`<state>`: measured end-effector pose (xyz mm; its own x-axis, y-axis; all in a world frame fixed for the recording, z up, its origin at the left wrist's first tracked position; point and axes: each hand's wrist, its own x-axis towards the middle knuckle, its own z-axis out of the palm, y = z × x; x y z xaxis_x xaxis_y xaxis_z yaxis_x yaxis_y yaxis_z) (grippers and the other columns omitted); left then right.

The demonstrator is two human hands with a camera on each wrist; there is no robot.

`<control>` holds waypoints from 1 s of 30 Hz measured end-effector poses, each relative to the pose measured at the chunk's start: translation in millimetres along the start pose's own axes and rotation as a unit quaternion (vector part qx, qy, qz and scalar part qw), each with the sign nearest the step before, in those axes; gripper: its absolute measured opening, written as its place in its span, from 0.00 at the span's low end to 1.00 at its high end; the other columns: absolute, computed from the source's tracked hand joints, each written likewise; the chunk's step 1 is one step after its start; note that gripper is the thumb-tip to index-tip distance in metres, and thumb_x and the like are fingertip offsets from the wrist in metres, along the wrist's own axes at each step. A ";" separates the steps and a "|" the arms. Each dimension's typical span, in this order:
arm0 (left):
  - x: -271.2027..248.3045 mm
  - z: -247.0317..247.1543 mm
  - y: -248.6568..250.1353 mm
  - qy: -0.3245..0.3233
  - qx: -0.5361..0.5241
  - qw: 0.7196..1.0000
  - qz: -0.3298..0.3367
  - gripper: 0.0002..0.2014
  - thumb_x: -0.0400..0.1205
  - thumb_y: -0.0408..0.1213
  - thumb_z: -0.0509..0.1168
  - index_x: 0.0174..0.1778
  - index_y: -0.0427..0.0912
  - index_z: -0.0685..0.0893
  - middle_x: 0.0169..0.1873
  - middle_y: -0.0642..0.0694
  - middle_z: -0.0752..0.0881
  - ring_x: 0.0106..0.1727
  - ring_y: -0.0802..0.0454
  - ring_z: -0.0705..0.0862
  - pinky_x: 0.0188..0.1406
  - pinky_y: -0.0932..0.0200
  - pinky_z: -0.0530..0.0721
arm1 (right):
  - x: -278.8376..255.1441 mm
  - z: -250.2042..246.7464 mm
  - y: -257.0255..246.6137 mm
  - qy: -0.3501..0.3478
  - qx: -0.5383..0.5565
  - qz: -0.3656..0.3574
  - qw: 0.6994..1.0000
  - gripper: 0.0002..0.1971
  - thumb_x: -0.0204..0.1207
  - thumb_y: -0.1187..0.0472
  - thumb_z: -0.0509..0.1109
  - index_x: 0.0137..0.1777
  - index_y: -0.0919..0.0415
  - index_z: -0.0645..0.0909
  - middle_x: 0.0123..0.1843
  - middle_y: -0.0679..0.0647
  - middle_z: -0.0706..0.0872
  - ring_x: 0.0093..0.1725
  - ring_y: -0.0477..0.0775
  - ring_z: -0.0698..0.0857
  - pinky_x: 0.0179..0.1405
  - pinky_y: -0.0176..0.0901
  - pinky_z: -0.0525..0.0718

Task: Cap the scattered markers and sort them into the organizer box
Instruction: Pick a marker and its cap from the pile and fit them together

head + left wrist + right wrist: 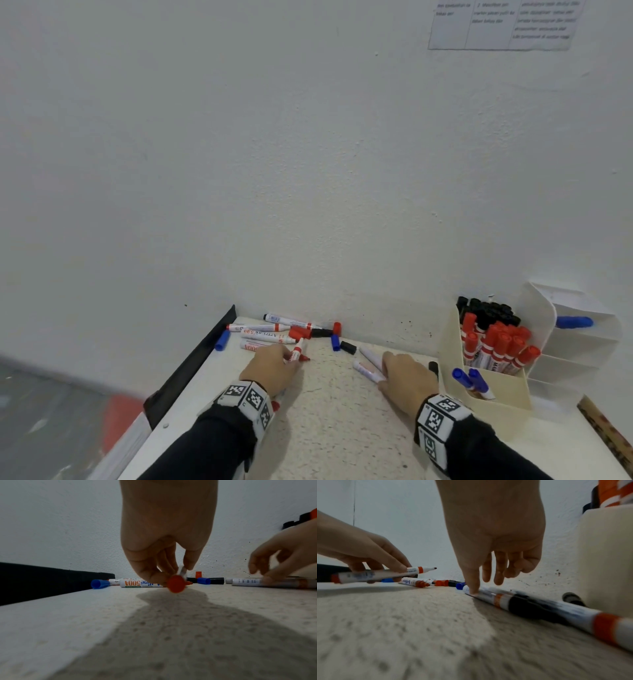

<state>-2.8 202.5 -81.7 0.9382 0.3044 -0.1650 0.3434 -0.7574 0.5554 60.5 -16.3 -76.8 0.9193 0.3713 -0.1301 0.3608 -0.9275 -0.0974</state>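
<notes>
- Left hand (270, 365) is pinching an uncapped red marker (297, 352) between thumb and fingers, holding it just off the table (329, 421), near the back-left pile.
- Right hand (406, 380) is lying loosely open, thumb tip pressing on one of two markers (530, 605) lying side by side near the right edge, nothing gripped yet.
- Organizer box (493, 394) is standing at the back-right corner: black-capped markers at the back, red-capped ones in the middle, two blue ones in the front compartment; exact red and black counts are too crowded to tell.
- Loose on the table: about four uncapped markers (270, 337) at the back-left, two blue caps (222, 340), two or three red caps (300, 333), roughly three black caps (348, 347).
- Risks:
  - exposed red tip is facing the pile, so a slip is likely marking the table or fingers.
  - thumb pressure alone is liable to roll the right-side pair toward the box or the edge.
  - cap colours are mixed, so a wrong-colour cap is an easy mistake.
</notes>
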 end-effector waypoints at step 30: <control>5.8 31.2 -10.1 0.106 -0.034 0.994 0.006 0.11 0.83 0.46 0.58 0.59 0.53 0.81 0.51 0.54 0.82 0.51 0.57 0.80 0.58 0.56 0.83 | 73.0 16.9 -51.0 0.167 0.072 -0.097 0.978 0.16 0.80 0.62 0.60 0.67 0.49 0.72 0.59 0.50 0.79 0.56 0.49 0.77 0.53 0.39 0.78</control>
<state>0.5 193.9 -113.7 0.9096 0.4153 0.0139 0.3211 -0.7237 0.6108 106.6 58.8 -98.0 0.8438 0.4837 0.2327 0.5308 -0.8161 -0.2285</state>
